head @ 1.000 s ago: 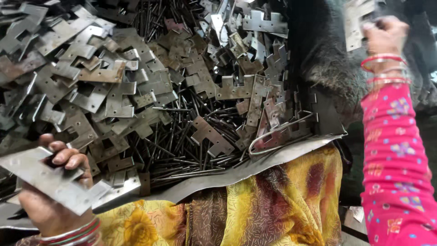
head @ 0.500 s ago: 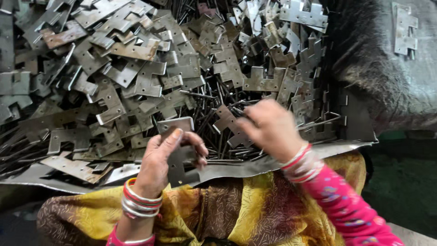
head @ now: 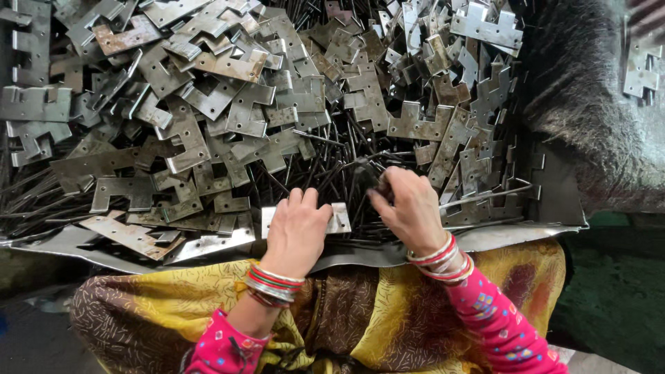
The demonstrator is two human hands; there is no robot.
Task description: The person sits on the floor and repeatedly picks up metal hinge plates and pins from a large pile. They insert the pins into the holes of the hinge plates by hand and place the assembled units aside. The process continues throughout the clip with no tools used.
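My left hand (head: 296, 232) presses down on a grey metal hinge leaf (head: 338, 218) at the near edge of the heap, its fingers curled over the plate. My right hand (head: 409, 208) is just to the right of it, fingertips pinched into a bundle of thin dark metal pins (head: 332, 166). Whether a pin is between those fingers is hard to see. Both wrists carry red and white bangles.
A large heap of grey and rusty hinge leaves (head: 208, 104) covers a metal sheet (head: 90, 242). A few more hinge leaves (head: 641, 69) lie at the far right on dark cloth. My lap in yellow and brown fabric (head: 360, 312) is below.
My left hand came in from the lower left with a hinge leaf and set it at the heap's near edge. My right hand dropped from the upper right into the pins.
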